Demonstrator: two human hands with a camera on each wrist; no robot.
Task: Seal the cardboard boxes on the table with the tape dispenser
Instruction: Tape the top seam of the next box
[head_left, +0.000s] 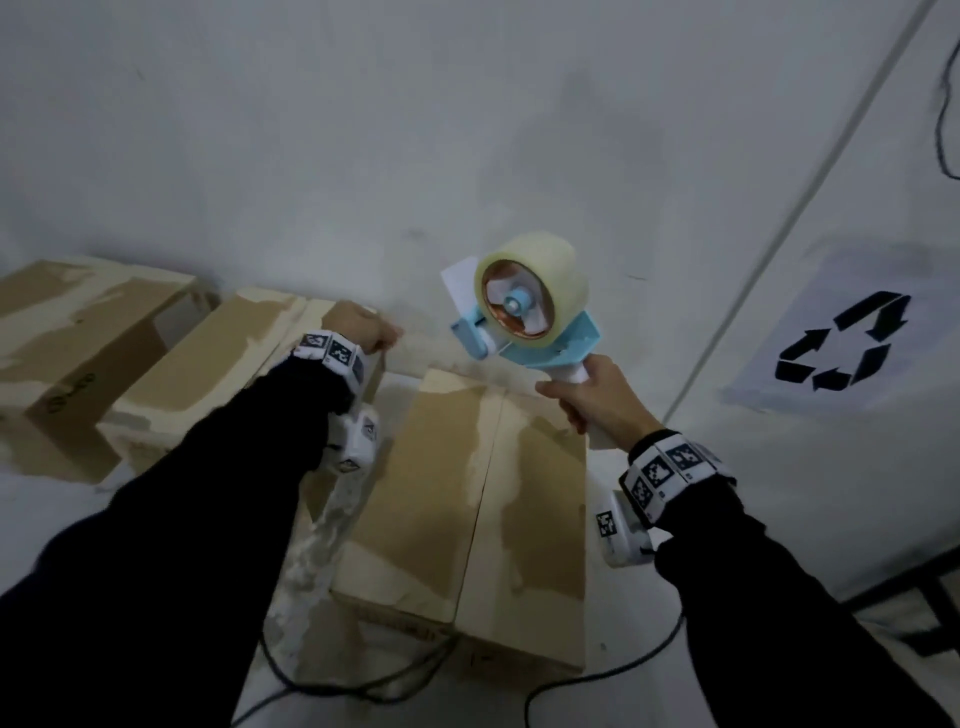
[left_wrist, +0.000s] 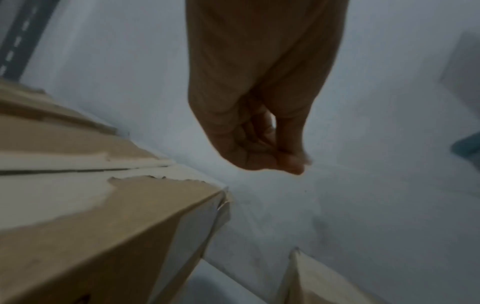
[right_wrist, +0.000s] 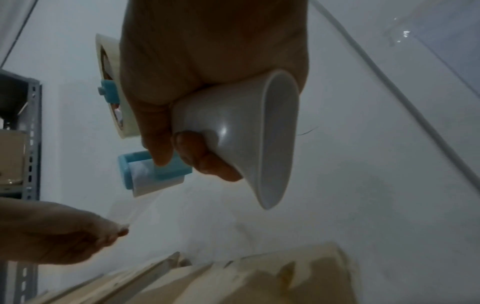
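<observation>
My right hand (head_left: 587, 395) grips the white handle of the tape dispenser (head_left: 530, 312), a light blue frame with a roll of clear tape, and holds it up above the nearest cardboard box (head_left: 467, 493). That box's flaps lie shut with a bare seam down the middle. My left hand (head_left: 363, 330) is level with the dispenser's roller, to its left, with fingertips pinched. In the right wrist view a faint clear strip runs from the roller (right_wrist: 145, 181) to those fingertips (right_wrist: 119, 230). Two more boxes (head_left: 208, 374) (head_left: 78, 332) stand to the left, their tops torn pale.
A crinkled whitish strip (head_left: 327, 530) hangs or lies beside the near box under my left forearm. A sheet with a recycling symbol (head_left: 841, 343) lies to the right. Black cables (head_left: 571, 680) trail along the front. A grey metal rack (right_wrist: 28, 144) stands at the far left.
</observation>
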